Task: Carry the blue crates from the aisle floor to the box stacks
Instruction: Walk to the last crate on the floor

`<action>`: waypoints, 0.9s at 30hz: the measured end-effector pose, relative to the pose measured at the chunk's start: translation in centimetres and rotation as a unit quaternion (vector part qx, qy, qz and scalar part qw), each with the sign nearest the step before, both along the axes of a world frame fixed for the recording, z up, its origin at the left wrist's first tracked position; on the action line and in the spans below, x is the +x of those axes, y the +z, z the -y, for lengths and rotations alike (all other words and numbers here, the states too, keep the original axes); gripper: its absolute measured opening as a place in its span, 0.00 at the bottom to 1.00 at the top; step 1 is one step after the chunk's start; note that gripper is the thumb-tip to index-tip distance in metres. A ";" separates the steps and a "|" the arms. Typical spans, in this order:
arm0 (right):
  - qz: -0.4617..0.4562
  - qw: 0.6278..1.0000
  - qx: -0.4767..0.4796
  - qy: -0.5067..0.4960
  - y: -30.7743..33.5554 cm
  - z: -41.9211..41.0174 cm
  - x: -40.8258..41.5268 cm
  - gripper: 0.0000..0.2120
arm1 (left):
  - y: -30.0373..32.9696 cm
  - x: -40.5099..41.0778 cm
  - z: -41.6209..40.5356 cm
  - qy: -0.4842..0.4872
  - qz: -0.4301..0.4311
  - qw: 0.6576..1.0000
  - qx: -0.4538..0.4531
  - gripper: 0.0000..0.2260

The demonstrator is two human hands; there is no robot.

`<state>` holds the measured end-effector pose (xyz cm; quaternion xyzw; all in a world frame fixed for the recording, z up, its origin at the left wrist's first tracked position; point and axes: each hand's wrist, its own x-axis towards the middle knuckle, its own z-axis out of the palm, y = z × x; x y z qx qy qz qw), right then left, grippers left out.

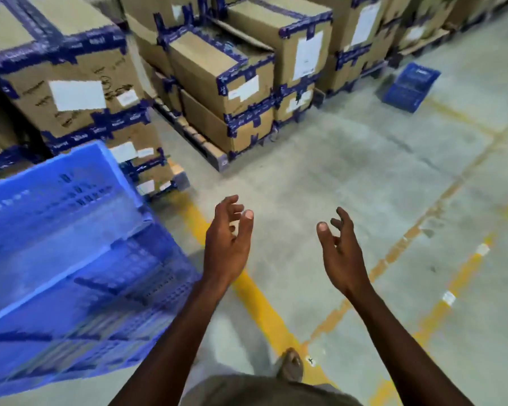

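Nearby, blue crates (71,253), left of empty left hand (228,244)

Two blue crates: a stacked-looking blurred crate (71,244) at nine o'clock, a far crate (411,86) at two o'clock. Two bare hands, left hand (228,244) and right hand (340,253), both empty with fingers spread. Cardboard boxes (217,74) too many to count.

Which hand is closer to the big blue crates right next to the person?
Left. The left hand hangs open just to the right of the big blue crates, not touching. The right hand is farther right, over bare floor.
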<state>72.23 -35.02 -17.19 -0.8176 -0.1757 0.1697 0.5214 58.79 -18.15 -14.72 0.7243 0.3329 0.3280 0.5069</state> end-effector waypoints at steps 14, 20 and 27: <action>-0.038 0.965 -0.021 -0.257 -4.0 21.9 30.0 0.34 | -5.2 38.4 13.5 -0.257 -0.134 0.957 -0.021 0.19; -0.065 0.954 -0.051 -0.287 -5.3 26.3 46.0 0.34 | -6.6 57.7 18.9 -0.334 -0.166 0.926 -0.050 0.21; -0.095 0.931 -0.038 -0.351 -5.0 31.5 65.4 0.32 | -5.0 79.7 24.6 -0.415 -0.197 0.887 -0.041 0.18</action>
